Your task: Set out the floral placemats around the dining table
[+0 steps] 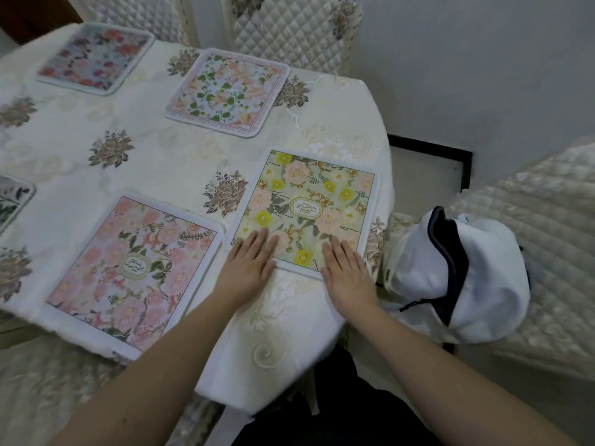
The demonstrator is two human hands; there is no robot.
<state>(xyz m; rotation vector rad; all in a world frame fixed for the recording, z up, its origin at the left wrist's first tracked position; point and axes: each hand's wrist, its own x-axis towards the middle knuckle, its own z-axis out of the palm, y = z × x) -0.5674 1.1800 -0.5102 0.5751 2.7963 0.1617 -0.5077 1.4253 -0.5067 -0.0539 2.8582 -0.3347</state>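
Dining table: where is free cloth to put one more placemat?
Free cloth lies left of centre, bordered by the pink placemat, green-leaf placemat and red-flowered placemat. The near right corner is crowded: both hands press the yellow-flowered placemat.

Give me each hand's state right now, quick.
Left hand: open, fingers flat on the yellow-flowered placemat.
Right hand: open, fingers flat on the same placemat's near edge.

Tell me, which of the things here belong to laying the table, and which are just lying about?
Part of the job:
yellow-flowered placemat, with the left hand and right hand flat on its near edge
pink placemat
green-leaf placemat
red-flowered placemat
placemat at the left edge
tablecloth-covered table

Just lying about:
white garment on a quilted chair
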